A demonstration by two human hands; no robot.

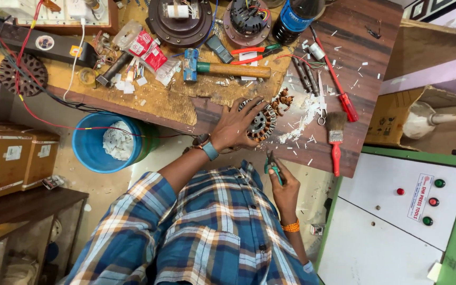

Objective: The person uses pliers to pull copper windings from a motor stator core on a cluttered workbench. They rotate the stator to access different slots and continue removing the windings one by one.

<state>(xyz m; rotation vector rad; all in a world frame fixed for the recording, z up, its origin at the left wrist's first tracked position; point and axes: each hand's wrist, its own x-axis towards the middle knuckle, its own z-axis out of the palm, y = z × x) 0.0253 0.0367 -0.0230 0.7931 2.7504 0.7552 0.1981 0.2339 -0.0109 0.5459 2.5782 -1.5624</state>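
Copper-wound stator [259,122] sits at the near edge of our wooden workbench [175,103], and we press our left hand [236,126] flat over it, fingers spread across its rim, seemingly to keep the ring from sliding on the littered top. Our right hand [283,184] hangs below the bench edge, closed around green-handled pliers [273,168] with the nose pointing up toward the stator, held close so the tool is ready. Pulled copper scraps [282,100] and white insulation shavings [307,113] lie just beside the stator. A hammer [225,68], red screwdriver [341,92] and red brush [335,140] rest nearby; a blue bucket [106,142] stands under the bench.
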